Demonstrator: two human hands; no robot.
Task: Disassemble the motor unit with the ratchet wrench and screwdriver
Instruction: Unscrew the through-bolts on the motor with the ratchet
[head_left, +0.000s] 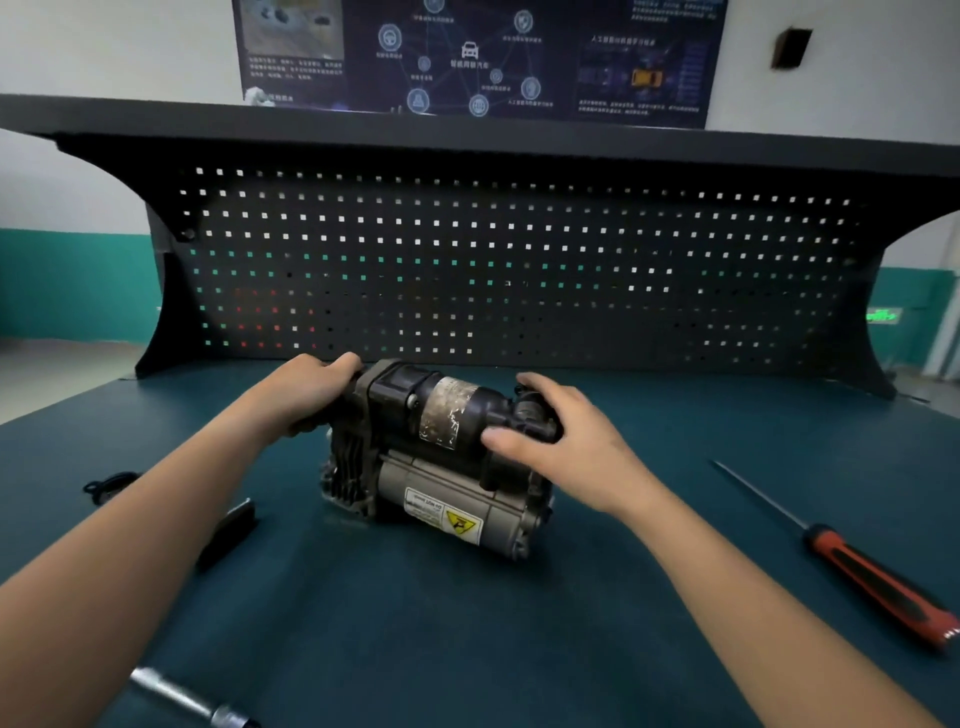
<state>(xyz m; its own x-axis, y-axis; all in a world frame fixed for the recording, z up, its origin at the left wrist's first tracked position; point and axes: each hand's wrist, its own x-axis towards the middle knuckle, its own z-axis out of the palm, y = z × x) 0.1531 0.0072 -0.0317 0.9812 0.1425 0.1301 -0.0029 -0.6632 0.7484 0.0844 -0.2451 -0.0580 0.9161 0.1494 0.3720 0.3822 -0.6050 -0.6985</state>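
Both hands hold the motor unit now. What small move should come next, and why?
Probably let go with the right hand and reach for the screwdriver lying to its right; the left hand grips the motor unit, and no tool is in hand yet.

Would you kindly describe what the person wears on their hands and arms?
The left hand and right hand are ungloved, with no rings or watch visible; the left forearm and right forearm are bare, no sleeve in view.
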